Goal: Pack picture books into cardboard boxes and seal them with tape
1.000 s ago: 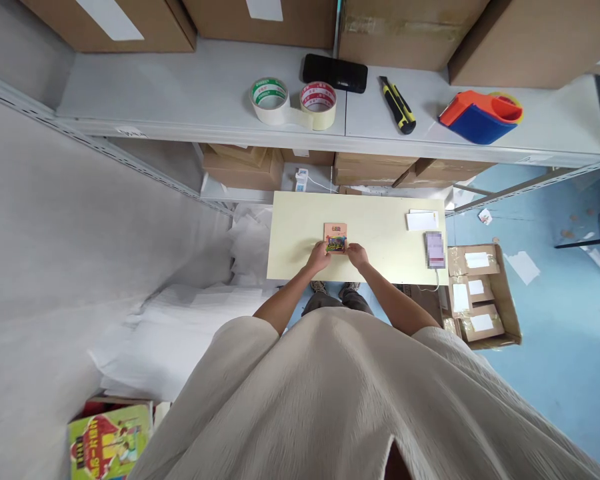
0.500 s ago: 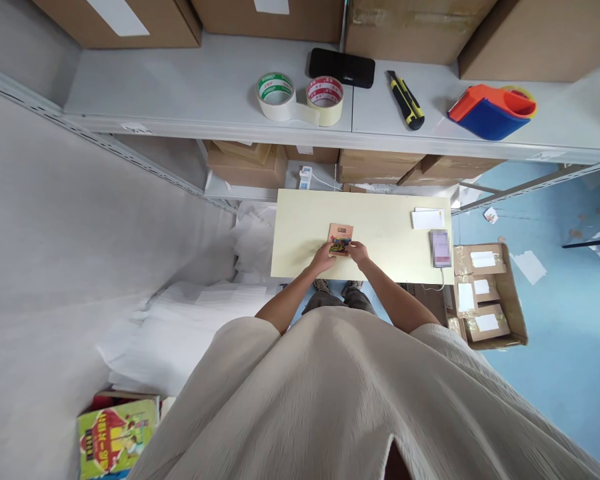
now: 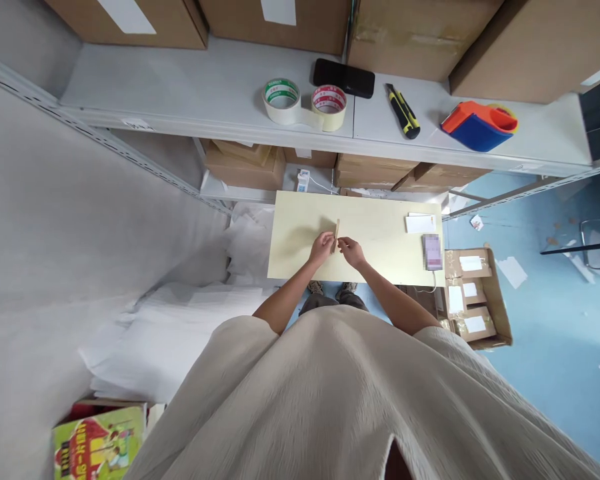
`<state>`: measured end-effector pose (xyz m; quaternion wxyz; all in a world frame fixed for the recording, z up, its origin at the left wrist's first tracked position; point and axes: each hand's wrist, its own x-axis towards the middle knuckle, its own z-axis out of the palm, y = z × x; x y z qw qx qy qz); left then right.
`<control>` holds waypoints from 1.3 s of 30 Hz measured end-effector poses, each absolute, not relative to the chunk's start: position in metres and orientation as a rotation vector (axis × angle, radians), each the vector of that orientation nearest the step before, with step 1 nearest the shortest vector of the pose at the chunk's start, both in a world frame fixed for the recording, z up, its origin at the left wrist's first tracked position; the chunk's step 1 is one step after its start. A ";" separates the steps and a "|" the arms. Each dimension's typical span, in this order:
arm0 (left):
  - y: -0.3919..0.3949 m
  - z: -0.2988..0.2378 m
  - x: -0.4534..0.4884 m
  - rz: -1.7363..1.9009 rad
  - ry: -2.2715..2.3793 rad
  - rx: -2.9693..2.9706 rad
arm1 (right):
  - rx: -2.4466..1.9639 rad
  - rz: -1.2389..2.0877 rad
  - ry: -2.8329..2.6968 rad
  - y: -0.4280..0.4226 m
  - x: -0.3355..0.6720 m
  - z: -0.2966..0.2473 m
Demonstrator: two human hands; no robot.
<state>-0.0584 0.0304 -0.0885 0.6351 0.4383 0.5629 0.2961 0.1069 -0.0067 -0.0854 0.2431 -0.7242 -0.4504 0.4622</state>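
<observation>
A small thin book [image 3: 337, 229] stands tilted on edge above the pale yellow table [image 3: 300, 207], so only its narrow side shows. My left hand [image 3: 322, 247] is closed on it from the left, thumb and fingers at its lower part. From the right, my right hand [image 3: 351, 252] pinches at the book's near right side with bent fingers. Its cover is turned out of sight.
At the table's right end lie white cards [image 3: 420, 223] and a phone [image 3: 432, 252] with a cable. A carton of boxes [image 3: 500, 313] stands on the floor to the right. The shelf ahead holds tape rolls [image 3: 281, 103], a utility knife [image 3: 403, 112] and a tape dispenser [image 3: 480, 127].
The book has turned from lying cover-up to standing on edge between my hands. My left hand has moved slightly up and inward. The camera view has shifted a little.
</observation>
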 end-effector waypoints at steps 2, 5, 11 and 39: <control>0.032 -0.083 -0.073 0.691 1.352 1.020 | -1.916 1.331 -1.241 -0.006 0.098 -0.089; 0.033 -0.081 -0.092 0.645 1.457 0.998 | -1.957 1.358 -1.249 -0.006 0.090 -0.096; 0.028 -0.088 -0.107 0.421 1.416 1.025 | -2.179 1.398 -1.182 -0.007 0.091 -0.105; 0.017 -0.102 -0.082 0.505 1.143 1.074 | -2.120 1.327 -1.132 0.004 0.102 -0.065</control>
